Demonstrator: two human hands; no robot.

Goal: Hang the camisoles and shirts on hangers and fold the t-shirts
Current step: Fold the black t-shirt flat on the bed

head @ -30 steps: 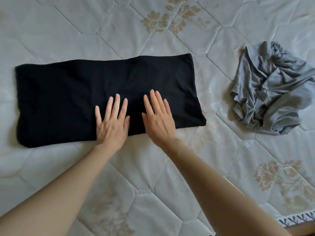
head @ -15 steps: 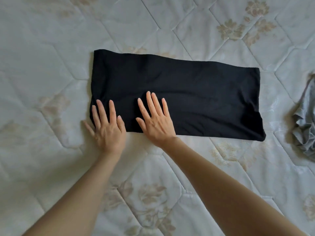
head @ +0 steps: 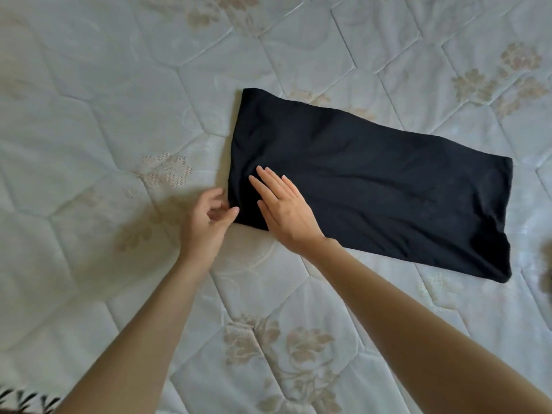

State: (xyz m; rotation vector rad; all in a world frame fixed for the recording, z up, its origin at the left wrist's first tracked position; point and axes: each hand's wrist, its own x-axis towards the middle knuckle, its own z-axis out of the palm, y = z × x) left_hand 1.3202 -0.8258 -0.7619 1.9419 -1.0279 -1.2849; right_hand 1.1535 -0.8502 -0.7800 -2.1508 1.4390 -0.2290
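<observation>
Reading across from the left, I take the black t-shirt point(head: 370, 186) as my landmark: it lies flat on the quilted mattress point(head: 98, 121), folded into a long band whose long axis runs from its near-left short end away to the right and slightly downward in the frame. My left hand point(head: 206, 225) sits just off that short end at the near corner, fingers loosely curled with the thumb touching the edge; I cannot tell whether it has pinched any cloth yet. My right hand point(head: 283, 207) rests flat on the shirt just inside the same end, fingers straight, grasping nothing. Both hands are at the left end, the far right end well apart from them. I judge the next fold carries this end rightward along the band. No containers are in view.
</observation>
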